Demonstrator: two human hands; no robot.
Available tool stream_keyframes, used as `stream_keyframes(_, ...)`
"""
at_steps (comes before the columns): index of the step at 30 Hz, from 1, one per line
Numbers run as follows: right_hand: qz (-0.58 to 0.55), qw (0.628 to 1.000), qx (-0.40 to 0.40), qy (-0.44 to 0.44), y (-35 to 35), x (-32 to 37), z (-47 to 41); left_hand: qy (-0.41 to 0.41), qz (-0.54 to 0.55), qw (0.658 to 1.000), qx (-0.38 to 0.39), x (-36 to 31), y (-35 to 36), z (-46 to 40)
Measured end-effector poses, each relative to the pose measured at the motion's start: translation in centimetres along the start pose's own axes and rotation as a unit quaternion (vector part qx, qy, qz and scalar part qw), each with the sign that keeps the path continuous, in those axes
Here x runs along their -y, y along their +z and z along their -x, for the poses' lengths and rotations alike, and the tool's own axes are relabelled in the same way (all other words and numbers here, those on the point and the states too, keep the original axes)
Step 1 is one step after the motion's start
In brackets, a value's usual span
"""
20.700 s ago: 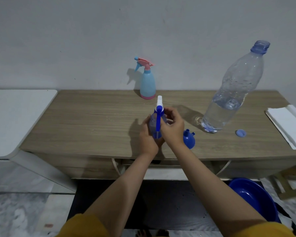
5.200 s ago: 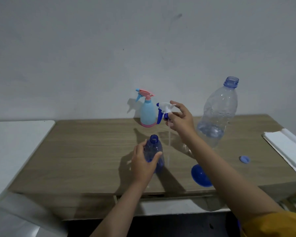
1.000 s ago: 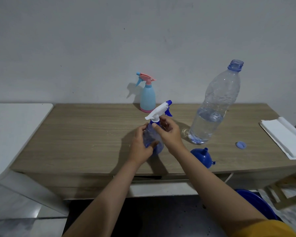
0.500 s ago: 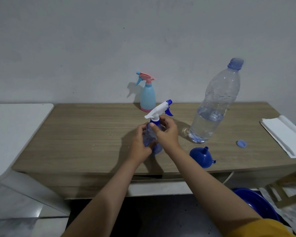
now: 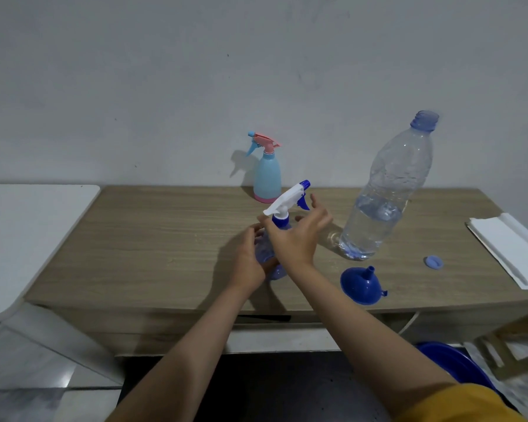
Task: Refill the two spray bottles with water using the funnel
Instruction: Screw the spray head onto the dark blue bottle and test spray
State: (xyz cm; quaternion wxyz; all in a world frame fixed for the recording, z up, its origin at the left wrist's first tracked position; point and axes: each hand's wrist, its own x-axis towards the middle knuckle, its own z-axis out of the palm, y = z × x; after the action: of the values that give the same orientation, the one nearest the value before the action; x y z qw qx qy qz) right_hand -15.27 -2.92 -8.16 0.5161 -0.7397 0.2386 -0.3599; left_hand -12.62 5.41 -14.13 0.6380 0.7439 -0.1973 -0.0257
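Funnel (image 5: 361, 286) lies mouth-down near table (image 5: 153, 239) front edge. Left hand (image 5: 250, 263) wraps the blue spray bottle (image 5: 267, 254) body, closed on it. Right hand (image 5: 296, 236) at its collar, fingers spread open, possibly just thumb touching. Water bottle (image 5: 384, 196) uncapped, right. Pale spray bottle (image 5: 266, 175) against wall.

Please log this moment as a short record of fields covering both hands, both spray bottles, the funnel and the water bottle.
left hand: gripping blue spray bottle
right hand: fingers spread, open beside its white trigger head
pale blue spray bottle: upright by wall, head on
funnel: upside down on table
water bottle: uncapped, partly full
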Motion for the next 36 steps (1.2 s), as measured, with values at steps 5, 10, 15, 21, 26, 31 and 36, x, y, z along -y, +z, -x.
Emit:
stream_keyframes(5,-0.012,0.998,0.064,-0.006,0.8,0.2,-0.4,-0.045,-0.030,0.998,0.017,0.3,-0.9,1.6)
stream_keyframes(10,-0.017,0.989,0.149,0.002,-0.2,1.6,-1.6,-0.070,-0.100,0.992,-0.010,1.5,-4.2,4.5)
stream_keyframes(15,0.136,0.907,0.397,0.024,-1.0,3.5,-1.8,-0.067,-0.273,0.956,-0.082,2.6,-9.6,6.6)
stream_keyframes(21,0.314,0.799,0.511,0.042,0.1,0.9,2.1,-0.128,-0.401,0.896,-0.139,4.8,-13.7,7.3)
stream_keyframes(26,0.306,0.783,0.539,0.048,1.1,0.2,3.4,-0.166,-0.431,0.877,-0.133,5.5,-14.9,7.7)
stream_keyframes(31,0.182,0.823,0.512,0.164,2.3,0.5,4.2,-0.174,-0.435,0.874,-0.127,5.7,-15.4,7.9)
stream_keyframes(36,0.185,0.807,0.543,0.143,3.3,1.2,5.5,-0.172,-0.434,0.876,-0.123,5.6,-15.6,8.3)
